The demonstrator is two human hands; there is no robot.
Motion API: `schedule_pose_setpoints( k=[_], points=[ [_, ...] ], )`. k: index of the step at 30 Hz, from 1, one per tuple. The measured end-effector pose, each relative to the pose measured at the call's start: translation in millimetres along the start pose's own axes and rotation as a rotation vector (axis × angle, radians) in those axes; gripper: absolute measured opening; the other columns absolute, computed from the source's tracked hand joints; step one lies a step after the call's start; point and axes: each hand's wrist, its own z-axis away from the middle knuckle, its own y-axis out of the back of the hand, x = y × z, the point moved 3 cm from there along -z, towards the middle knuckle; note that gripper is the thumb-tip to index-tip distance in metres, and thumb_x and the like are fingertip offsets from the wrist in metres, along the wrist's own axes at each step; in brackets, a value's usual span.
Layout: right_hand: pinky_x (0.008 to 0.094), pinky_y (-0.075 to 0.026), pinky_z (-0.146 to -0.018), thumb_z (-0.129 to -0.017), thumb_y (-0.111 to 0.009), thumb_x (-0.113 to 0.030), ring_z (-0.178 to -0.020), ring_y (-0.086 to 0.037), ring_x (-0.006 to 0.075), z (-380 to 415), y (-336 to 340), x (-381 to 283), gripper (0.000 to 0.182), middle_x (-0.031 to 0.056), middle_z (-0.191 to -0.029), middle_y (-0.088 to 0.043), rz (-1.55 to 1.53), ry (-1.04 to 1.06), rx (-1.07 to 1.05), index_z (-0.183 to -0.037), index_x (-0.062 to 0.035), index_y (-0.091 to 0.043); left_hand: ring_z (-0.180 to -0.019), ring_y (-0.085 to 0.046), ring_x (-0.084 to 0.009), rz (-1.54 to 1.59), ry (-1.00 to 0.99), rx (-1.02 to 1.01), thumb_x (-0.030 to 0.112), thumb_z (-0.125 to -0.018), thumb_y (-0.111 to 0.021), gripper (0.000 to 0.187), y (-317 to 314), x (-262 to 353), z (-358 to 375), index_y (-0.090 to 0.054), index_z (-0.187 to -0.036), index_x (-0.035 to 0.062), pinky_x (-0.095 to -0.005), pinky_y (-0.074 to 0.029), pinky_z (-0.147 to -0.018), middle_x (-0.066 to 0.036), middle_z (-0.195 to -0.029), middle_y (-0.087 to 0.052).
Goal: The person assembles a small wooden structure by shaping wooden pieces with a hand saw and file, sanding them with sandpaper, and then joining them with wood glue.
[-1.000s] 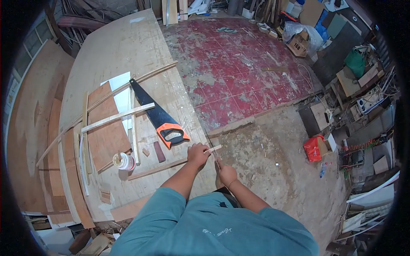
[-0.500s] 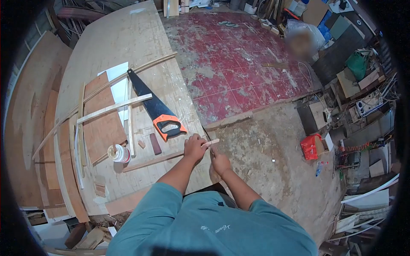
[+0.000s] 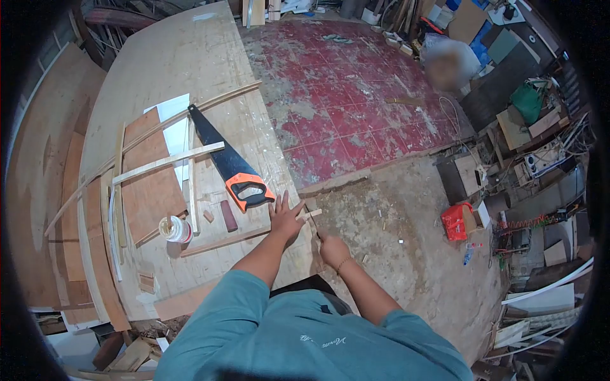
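My left hand (image 3: 285, 219) lies with its fingers spread on a thin wooden strip (image 3: 222, 242) near the table's right edge. The strip's end sticks out past the edge. Just right of it, my right hand (image 3: 333, 250) is closed round a thin dark tool, mostly hidden, whose narrow part reaches up to the strip. A handsaw (image 3: 232, 159) with an orange and black handle rests on the table above my left hand. Left of that hand are a dark red block (image 3: 229, 216), a small wood piece (image 3: 208, 216) and an open white jar (image 3: 175, 229).
The plywood table (image 3: 190, 57) carries more strips, a brown panel (image 3: 151, 171) and a white sheet (image 3: 175, 120). To the right, a red bag (image 3: 455, 222) and a bottle (image 3: 469, 254) stand on the concrete floor. Clutter lines the right wall.
My left hand's fingers have spread out flatter on the strip. My right hand has moved slightly down and right, away from the strip, with the tool still in it.
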Motion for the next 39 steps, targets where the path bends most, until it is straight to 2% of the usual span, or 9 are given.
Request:
schedule_pose_setpoints(
  k=[4,8,10,13,19,23,29,33,39],
  points=[
    [0.0515,-0.048,-0.079,-0.087,-0.044,-0.015,-0.09,-0.061,0.0423,-73,-27,-2,0.038,0.025,-0.097,-0.063,-0.017,-0.032,0.03,-0.123,-0.0117,-0.055,-0.143,-0.005,-0.0354,0.025,-0.014,0.002,0.046,-0.081,-0.063,0.063,-7,0,1,-0.042,-0.139,0.0337,-0.0567,-0.004,-0.112,-0.015,-0.155,-0.007],
    [0.0524,-0.048,-0.078,-0.089,-0.042,-0.019,-0.089,-0.061,0.0437,-12,-10,1,0.035,0.025,-0.096,-0.063,0.038,0.019,-0.043,-0.12,-0.0106,-0.056,-0.143,-0.003,-0.0354,0.006,-0.022,0.011,0.047,-0.081,-0.061,0.064,-9,-3,2,-0.04,-0.141,0.0318,-0.0571,-0.003,-0.112,-0.015,-0.155,-0.007],
    [0.0528,-0.048,-0.075,-0.088,-0.043,-0.018,-0.084,-0.061,0.044,-4,-17,11,0.033,0.0252,-0.091,-0.064,-0.013,0.118,0.168,-0.118,-0.0112,-0.056,-0.143,-0.003,-0.0349,-0.015,-0.015,-0.018,0.047,-0.083,-0.058,0.061,-4,-1,0,-0.04,-0.14,0.0329,-0.0563,-0.001,-0.112,-0.015,-0.155,-0.008],
    [0.0517,-0.049,-0.074,-0.088,-0.044,-0.015,-0.08,-0.063,0.0433,-73,-45,16,0.036,0.0251,-0.088,-0.064,-0.014,0.038,0.125,-0.122,-0.0143,-0.055,-0.144,-0.002,-0.0335,-0.059,-0.03,-0.038,0.05,-0.086,-0.053,0.061,-2,1,3,-0.037,-0.142,0.0328,-0.0559,-0.001,-0.112,-0.012,-0.156,-0.006],
    [0.0531,-0.048,-0.071,-0.089,-0.042,-0.02,-0.081,-0.063,0.0432,22,2,-5,0.04,0.0273,-0.091,-0.063,-0.005,-0.062,-0.045,-0.128,-0.0163,-0.052,-0.143,-0.004,-0.0364,-0.06,-0.058,-0.012,0.048,-0.085,-0.054,0.054,-3,2,-1,-0.044,-0.137,0.0363,-0.0591,-0.001,-0.111,-0.014,-0.156,-0.009],
    [0.0512,-0.049,-0.071,-0.088,-0.043,-0.017,-0.081,-0.064,0.0416,-58,-37,14,0.044,0.0271,-0.09,-0.063,-0.053,0.005,0.106,-0.131,-0.0213,-0.05,-0.143,-0.004,-0.0344,-0.081,-0.055,-0.048,0.049,-0.088,-0.051,0.049,-2,2,3,-0.045,-0.136,0.0379,-0.0578,0.0,-0.111,-0.011,-0.156,-0.01],
    [0.0518,-0.048,-0.071,-0.089,-0.042,-0.017,-0.081,-0.061,0.0446,21,-5,0,0.045,0.0279,-0.09,-0.062,-0.021,-0.091,-0.055,-0.134,-0.0212,-0.045,-0.143,-0.005,-0.0343,-0.097,-0.06,-0.053,0.047,-0.09,-0.048,0.046,3,7,6,-0.046,-0.135,0.038,-0.0595,0.001,-0.11,-0.011,-0.156,-0.012],
    [0.0515,-0.049,-0.07,-0.089,-0.043,-0.019,-0.081,-0.063,0.0418,-45,-37,13,0.046,0.0238,-0.088,-0.065,-0.064,-0.018,0.059,-0.135,-0.0246,-0.045,-0.143,-0.006,-0.0333,-0.122,-0.072,-0.076,0.046,-0.091,-0.047,0.049,-1,5,7,-0.042,-0.138,0.0343,-0.0612,-0.001,-0.11,-0.01,-0.156,-0.011],
    [0.053,-0.048,-0.071,-0.092,-0.045,-0.034,-0.081,-0.063,0.0434,22,-3,9,0.043,0.0251,-0.088,-0.064,-0.052,-0.048,0.0,-0.133,-0.0216,-0.045,-0.143,-0.007,-0.0345,-0.182,-0.102,-0.051,0.048,-0.092,-0.044,0.06,-11,4,3,-0.028,-0.146,0.0267,-0.0631,-0.003,-0.109,-0.012,-0.155,-0.009]
  ],
)
